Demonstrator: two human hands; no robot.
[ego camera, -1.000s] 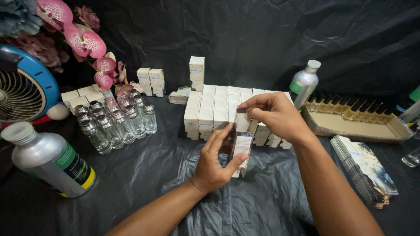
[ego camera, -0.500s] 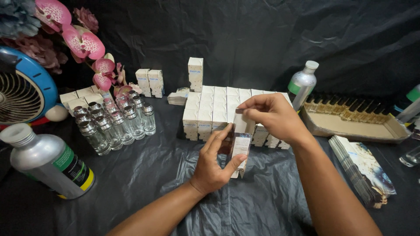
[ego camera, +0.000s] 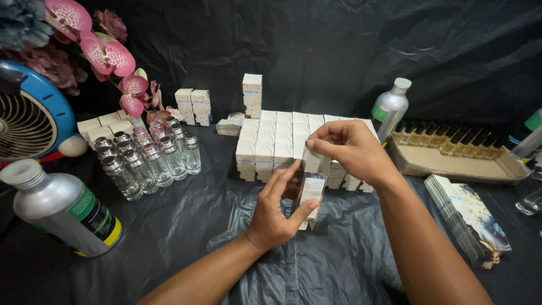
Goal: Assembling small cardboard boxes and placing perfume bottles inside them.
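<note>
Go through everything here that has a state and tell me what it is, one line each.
Small carton: upright, top flap open.
Left hand: gripping the carton's body.
Right hand: pinching the top flap.
Clear vials: upright, capped.
Left silver bottle: tilted, capped.
Back silver bottle: upright, capped.

White cartons point(ego camera: 282, 144) stand in rows; flat printed sleeves point(ego camera: 468, 217) lie right.

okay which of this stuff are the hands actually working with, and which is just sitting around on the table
In use: small carton held in left hand; right hand pinching its top flap.

Lying about: packed white boxes, glass vials, silver bottle, fan, flat cartons.
</note>
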